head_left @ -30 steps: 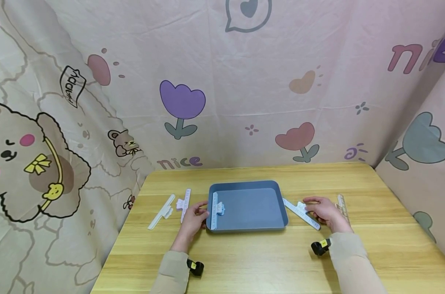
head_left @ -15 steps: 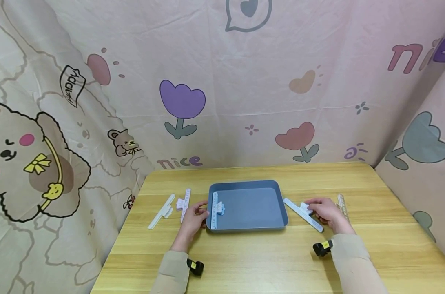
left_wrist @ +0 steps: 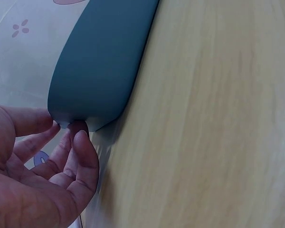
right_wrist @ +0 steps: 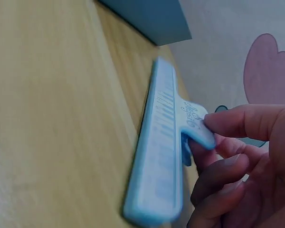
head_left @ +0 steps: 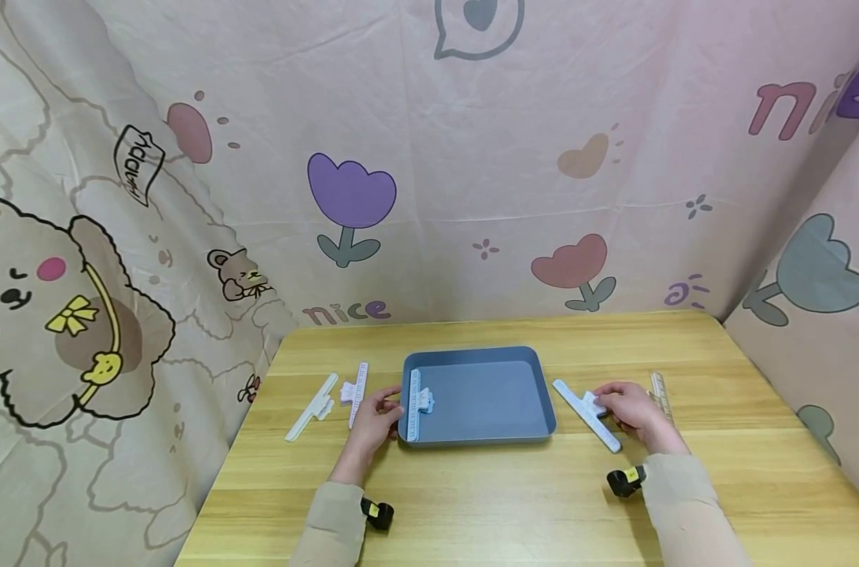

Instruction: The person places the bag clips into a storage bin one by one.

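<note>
My right hand [head_left: 634, 409] pinches the tab of a pale blue long plastic clip [head_left: 586, 415] with piano-key print, right of the blue-grey tray [head_left: 482, 398]. In the right wrist view the thumb lies on the lettered tab and fingers curl behind it; the clip's bar [right_wrist: 157, 156] slants close over the wood. At the tray's left side, my left hand [head_left: 374, 417] holds the edge. The left wrist view has thumb and curled fingers around a corner of the tray [left_wrist: 99, 61]. Another light blue clip [head_left: 413, 405] lies inside the tray along its left wall.
Left of the tray lie a lilac clip [head_left: 359, 390] and a white clip [head_left: 312, 408]. A brownish, see-through clip [head_left: 660, 390] lies at the right, partly hidden by the right hand. Behind the wooden table [head_left: 472, 504] hangs a printed cloth [head_left: 457, 157].
My right hand has closed on the tab of the pale blue clip and shifted the clip slightly right, away from the tray, turning it steeper. The left hand and tray stay put.
</note>
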`<act>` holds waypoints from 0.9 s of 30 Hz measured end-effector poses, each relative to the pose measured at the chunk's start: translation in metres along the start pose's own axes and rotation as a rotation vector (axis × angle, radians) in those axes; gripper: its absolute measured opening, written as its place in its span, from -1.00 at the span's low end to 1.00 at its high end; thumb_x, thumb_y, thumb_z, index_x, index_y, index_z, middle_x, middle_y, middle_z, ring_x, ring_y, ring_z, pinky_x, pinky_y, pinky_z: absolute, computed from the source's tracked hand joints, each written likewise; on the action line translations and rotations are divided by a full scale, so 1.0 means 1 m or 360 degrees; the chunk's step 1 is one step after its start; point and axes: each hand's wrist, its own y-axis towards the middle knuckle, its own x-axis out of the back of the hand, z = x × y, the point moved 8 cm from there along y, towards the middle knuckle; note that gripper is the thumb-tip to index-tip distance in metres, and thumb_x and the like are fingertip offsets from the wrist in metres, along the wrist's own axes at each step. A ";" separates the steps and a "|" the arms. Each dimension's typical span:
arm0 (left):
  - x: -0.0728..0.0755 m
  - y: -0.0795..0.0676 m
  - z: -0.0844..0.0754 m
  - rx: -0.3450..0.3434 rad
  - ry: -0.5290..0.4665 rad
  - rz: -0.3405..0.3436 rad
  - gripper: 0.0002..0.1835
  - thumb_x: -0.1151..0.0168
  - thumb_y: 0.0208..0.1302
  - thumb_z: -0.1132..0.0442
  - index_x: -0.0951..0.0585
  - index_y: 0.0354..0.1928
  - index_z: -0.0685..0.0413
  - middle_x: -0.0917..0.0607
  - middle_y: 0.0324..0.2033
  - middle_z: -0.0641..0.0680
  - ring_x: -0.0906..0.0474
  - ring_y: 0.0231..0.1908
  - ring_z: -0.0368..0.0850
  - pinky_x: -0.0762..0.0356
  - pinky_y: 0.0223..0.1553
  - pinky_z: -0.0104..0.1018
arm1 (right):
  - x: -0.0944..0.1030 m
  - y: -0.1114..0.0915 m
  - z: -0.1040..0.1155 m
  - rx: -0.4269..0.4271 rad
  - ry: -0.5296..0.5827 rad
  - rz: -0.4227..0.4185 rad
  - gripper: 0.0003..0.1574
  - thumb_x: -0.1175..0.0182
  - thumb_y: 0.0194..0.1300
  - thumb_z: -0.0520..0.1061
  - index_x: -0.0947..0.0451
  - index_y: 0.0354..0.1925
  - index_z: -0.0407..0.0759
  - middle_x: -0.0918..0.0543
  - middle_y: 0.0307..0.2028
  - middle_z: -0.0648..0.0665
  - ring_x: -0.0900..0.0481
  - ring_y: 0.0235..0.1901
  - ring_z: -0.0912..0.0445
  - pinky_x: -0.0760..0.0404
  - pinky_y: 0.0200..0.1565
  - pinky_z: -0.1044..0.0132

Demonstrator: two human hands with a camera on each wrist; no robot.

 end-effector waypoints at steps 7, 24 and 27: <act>0.000 0.001 0.001 0.0007 0.0022 -0.0017 -0.55 -0.17 0.32 0.46 -0.50 0.26 0.22 -0.56 -0.19 0.20 -0.52 -0.34 -0.03 -0.55 -0.48 -0.26 | 0.005 -0.002 0.012 0.0062 0.0177 -0.0064 -0.54 -0.13 0.37 -0.18 -0.42 0.13 -0.45 -0.43 -0.56 0.01 -0.31 -0.65 0.25 -0.35 -0.63 0.40; 0.000 0.001 0.002 0.0012 0.0010 -0.0015 -0.55 -0.18 0.33 0.46 -0.50 0.26 0.20 -0.57 -0.18 0.20 -0.52 -0.32 -0.03 -0.55 -0.46 -0.25 | -0.018 -0.009 0.052 0.0244 0.0413 -0.0072 -0.39 -0.19 0.34 -0.26 -0.32 0.27 -0.53 -0.51 -0.47 0.00 -0.37 -0.62 0.25 -0.38 -0.62 0.43; 0.000 0.001 0.002 0.0008 0.0005 -0.0019 -0.55 -0.18 0.32 0.46 -0.51 0.26 0.20 -0.57 -0.19 0.20 -0.52 -0.33 -0.03 -0.55 -0.47 -0.26 | -0.026 -0.008 0.059 0.0247 0.0439 -0.0071 -0.39 -0.18 0.34 -0.26 -0.32 0.26 -0.54 -0.51 -0.46 0.01 -0.36 -0.61 0.25 -0.36 -0.61 0.44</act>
